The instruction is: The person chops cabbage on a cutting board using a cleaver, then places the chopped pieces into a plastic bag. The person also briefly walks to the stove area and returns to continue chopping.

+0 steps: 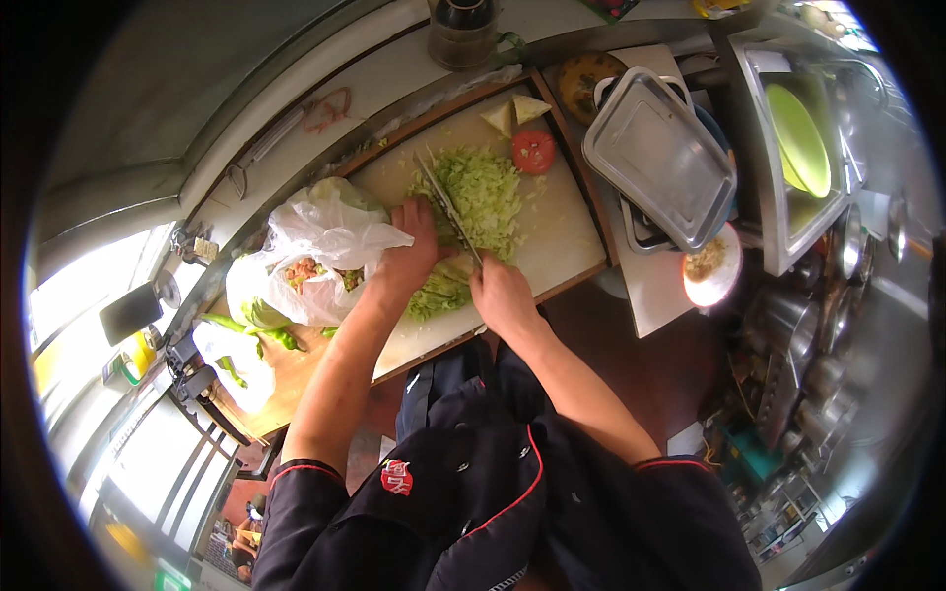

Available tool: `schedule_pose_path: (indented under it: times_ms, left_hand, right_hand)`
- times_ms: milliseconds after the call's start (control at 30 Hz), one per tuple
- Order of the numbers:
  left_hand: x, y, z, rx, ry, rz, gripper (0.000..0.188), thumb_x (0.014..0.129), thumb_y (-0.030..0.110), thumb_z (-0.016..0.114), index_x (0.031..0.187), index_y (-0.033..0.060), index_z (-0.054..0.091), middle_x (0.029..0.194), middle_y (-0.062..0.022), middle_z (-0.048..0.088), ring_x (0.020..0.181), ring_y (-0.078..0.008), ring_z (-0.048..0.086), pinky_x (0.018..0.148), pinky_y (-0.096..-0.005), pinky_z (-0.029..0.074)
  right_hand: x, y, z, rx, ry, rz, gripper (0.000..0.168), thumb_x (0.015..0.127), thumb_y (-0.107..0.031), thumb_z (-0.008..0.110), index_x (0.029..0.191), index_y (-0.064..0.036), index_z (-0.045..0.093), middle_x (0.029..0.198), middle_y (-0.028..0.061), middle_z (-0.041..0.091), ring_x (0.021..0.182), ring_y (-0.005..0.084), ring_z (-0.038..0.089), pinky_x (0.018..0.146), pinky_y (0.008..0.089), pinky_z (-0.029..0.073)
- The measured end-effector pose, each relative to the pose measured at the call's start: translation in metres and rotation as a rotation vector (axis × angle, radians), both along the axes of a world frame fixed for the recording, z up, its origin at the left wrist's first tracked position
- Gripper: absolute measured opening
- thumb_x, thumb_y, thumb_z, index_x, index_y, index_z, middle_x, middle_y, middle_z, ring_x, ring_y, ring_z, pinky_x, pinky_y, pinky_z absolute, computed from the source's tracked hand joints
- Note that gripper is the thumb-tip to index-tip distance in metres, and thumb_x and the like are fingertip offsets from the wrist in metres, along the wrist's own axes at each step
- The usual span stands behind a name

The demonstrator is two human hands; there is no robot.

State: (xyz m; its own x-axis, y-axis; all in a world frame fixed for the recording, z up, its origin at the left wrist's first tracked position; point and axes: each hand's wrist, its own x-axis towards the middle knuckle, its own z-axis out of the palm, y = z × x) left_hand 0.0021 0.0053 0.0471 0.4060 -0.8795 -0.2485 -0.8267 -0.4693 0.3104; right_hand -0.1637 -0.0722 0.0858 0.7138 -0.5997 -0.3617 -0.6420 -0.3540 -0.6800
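My right hand (505,295) grips the handle of a kitchen knife (447,201), whose long blade slants away from me over the white cutting board (565,233). My left hand (414,244) presses down on leafy greens just left of the blade, its fingers partly hiding them. Finely chopped pale-green lettuce or cabbage (480,193) is heaped against the blade's right side. More cut greens (441,292) lie between my wrists, nearer to me. A red tomato piece (533,152) and pale wedges (515,114) sit at the board's far right corner.
Left of my left hand are a translucent plastic bag (332,229) with chopped food showing and green peppers (281,338). A wooden rim (573,162) borders the board. To the right stand a metal tray (660,159), a bowl (712,264) and a sink (802,159) holding a green basin (798,140).
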Motion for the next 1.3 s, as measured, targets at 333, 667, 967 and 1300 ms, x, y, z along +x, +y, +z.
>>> schedule_pose_path:
  times_ms: [333, 667, 967, 1300]
  left_hand:
    - [0.005, 0.022, 0.032, -0.203, 0.14, -0.035, 0.149, 0.043, 0.061, 0.091, 0.153, -0.0111, 0.021, 0.157, -0.0327, 0.023, 0.144, -0.0528, 0.026, 0.117, -0.0558, 0.03]
    - [-0.016, 0.01, -0.018, -0.261, 0.317, 0.125, 0.152, 0.044, 0.043, 0.098, 0.159, -0.0014, 0.008, 0.159, -0.0343, 0.016, 0.146, -0.0546, 0.02, 0.118, -0.057, 0.028]
    - [-0.021, -0.008, -0.01, -0.314, 0.335, 0.175, 0.15, 0.048, 0.047, 0.097, 0.158, -0.0034, 0.008, 0.158, -0.0355, 0.017, 0.146, -0.0535, 0.023, 0.118, -0.0541, 0.029]
    - [-0.028, 0.009, -0.016, -0.312, 0.31, 0.162, 0.135, 0.063, 0.045, 0.091, 0.156, -0.0085, 0.009, 0.159, -0.0347, 0.016, 0.148, -0.0519, 0.02, 0.12, -0.0533, 0.026]
  right_hand:
    - [0.007, -0.01, -0.023, 0.02, 0.1, 0.017, 0.021, 0.091, -0.015, 0.06, 0.101, 0.003, 0.06, 0.073, 0.0274, 0.065, 0.072, 0.045, 0.066, 0.066, 0.0546, 0.053]
    - [-0.002, -0.034, -0.017, -0.048, 0.107, 0.019, 0.019, 0.092, -0.018, 0.06, 0.099, 0.0, 0.061, 0.072, 0.0259, 0.065, 0.07, 0.0454, 0.065, 0.065, 0.0553, 0.052]
    - [-0.01, -0.04, 0.034, 0.021, -0.05, -0.051, 0.014, 0.094, -0.015, 0.058, 0.093, -0.002, 0.06, 0.069, 0.025, 0.063, 0.068, 0.0456, 0.064, 0.062, 0.0546, 0.05]
    - [-0.004, -0.034, 0.014, 0.041, -0.019, -0.001, 0.02, 0.094, -0.013, 0.058, 0.103, 0.005, 0.06, 0.071, 0.0279, 0.063, 0.07, 0.0479, 0.064, 0.064, 0.0546, 0.05]
